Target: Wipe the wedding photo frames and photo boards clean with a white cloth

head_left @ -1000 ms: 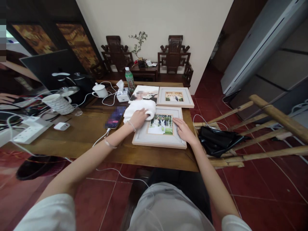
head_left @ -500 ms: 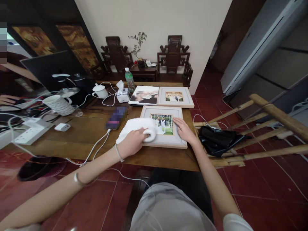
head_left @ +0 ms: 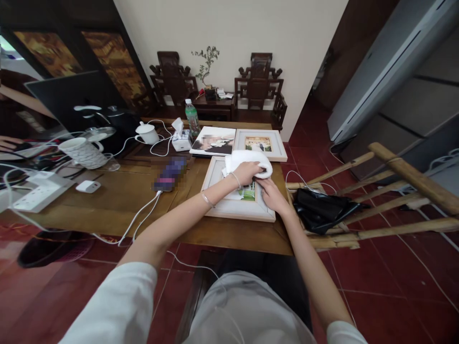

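Observation:
A white towel (head_left: 247, 158) is bunched in my left hand (head_left: 247, 173), whose fingers are wrapped round it. It lies over the upper right part of a pale picture frame (head_left: 218, 203) that rests flat on the table's front edge. Most of the framed photo (head_left: 247, 193) is covered by the towel and my left hand; a green strip of it shows. My right hand (head_left: 271, 193) rests on the right side of that frame, fingers stretched out, with the fingertips close to the towel's edge and partly hidden.
Behind lie a photo panel (head_left: 214, 141) and a second picture frame (head_left: 278, 145). Leftward are a phone (head_left: 170, 173), tissue box (head_left: 182, 141), green bottle (head_left: 192, 118), mug (head_left: 84, 152), power strip (head_left: 41, 191) and cables. A bamboo rack (head_left: 358, 236) stands right. Another person's hand (head_left: 10, 143) shows far left.
My left hand has slid the towel from the frame's left side up and right, across the photo, close to my right hand. The right hand stays on the frame's right side.

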A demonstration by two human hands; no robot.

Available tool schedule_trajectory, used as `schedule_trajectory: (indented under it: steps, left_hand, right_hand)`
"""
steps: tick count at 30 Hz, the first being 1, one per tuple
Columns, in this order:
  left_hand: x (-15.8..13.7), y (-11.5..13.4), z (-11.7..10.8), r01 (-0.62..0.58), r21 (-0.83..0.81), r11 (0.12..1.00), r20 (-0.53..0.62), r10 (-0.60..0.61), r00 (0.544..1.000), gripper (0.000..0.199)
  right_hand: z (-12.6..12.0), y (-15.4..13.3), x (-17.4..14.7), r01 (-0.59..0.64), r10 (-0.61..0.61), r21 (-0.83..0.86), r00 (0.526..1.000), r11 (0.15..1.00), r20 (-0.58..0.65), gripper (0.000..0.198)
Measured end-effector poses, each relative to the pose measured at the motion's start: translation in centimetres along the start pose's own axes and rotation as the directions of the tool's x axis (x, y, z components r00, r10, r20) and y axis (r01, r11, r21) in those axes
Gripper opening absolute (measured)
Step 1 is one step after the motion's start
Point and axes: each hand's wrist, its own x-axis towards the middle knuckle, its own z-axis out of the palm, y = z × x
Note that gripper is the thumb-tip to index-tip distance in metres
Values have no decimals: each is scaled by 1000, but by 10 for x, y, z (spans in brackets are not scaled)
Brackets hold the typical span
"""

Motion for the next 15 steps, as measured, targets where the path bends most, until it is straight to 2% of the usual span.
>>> schedule_trajectory:
  steps: [6, 11, 15]
  left_hand:
    - [-26, -25, 2, 86, 137, 987, 102, -101, 990, 40]
    - [-53, -55, -6, 160, 223, 962, 136, -193, 972, 40]
    - [-76, -70, -11, 210, 294, 933, 155, -263, 952, 37]
  right_hand:
    - [1, 1, -1, 8, -8, 32, 1000, 999, 4, 68]
    - [1, 4, -1, -16, 16, 33, 1000, 999, 20, 69]
    - [2, 5, -2, -16, 15, 25, 1000, 1000, 25, 68]
